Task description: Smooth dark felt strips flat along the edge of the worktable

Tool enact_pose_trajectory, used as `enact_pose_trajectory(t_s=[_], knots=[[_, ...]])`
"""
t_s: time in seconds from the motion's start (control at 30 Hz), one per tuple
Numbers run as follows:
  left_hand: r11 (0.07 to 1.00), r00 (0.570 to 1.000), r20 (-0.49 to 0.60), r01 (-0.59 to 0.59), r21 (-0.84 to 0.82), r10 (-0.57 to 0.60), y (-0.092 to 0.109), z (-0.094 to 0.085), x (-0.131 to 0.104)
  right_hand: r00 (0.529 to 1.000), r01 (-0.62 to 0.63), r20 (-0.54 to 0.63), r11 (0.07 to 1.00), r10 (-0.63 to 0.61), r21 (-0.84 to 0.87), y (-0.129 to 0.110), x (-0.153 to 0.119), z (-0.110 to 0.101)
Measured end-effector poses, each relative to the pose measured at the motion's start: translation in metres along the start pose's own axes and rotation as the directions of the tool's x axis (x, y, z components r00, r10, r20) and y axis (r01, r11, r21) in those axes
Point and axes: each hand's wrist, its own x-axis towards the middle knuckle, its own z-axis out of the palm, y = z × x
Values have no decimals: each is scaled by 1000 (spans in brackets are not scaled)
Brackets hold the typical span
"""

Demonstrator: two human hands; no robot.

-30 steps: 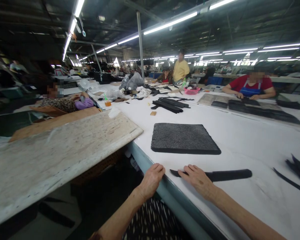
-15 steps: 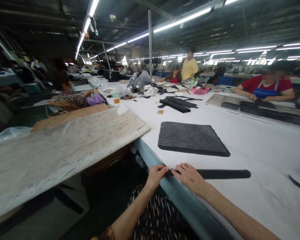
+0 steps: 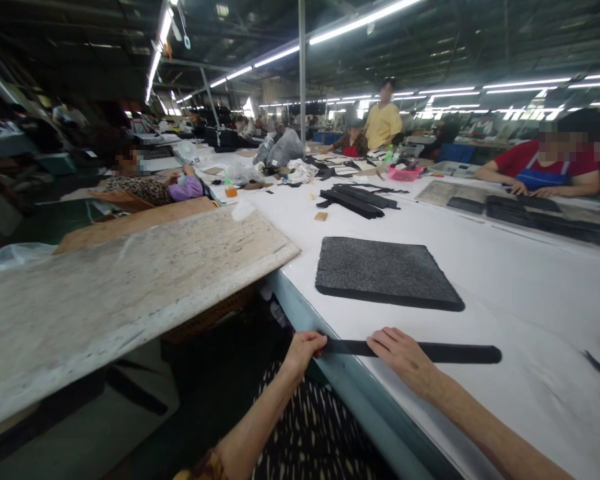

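A long black strip (image 3: 460,353) lies across the near edge of the white table (image 3: 530,293), its rounded right end flat on the surface. My left hand (image 3: 306,348) pinches the strip's left end just at the table's edge. Farther right, my right hand (image 3: 397,352) rests on top of the strip, fingers together and pressing it against the table. Beyond the hands sits a dark grey textured panel (image 3: 387,272) with a black border along its near side.
On the left, a worn pale board (image 3: 130,273) meets the table edge. Farther back are a pile of black strips (image 3: 355,200), a small tan block (image 3: 321,216), a pink basket (image 3: 404,173) and grey plastic bags (image 3: 286,148). People work to the left, right and behind.
My hands have moved apart: the left slid left with the strip's end, the right slid right along it. More of the strip shows between them.
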Motion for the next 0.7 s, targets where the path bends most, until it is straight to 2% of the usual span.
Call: enact_pose_trajectory(t_s=[0.43, 0.7], knots=[[992, 985, -136, 112, 59, -104, -49, -39, 7, 999, 49, -5, 998, -49, -28, 5, -36, -13], [958, 957, -213, 233, 167, -195, -72, -52, 4, 987, 150, 66, 986, -145, -70, -16, 0, 1]])
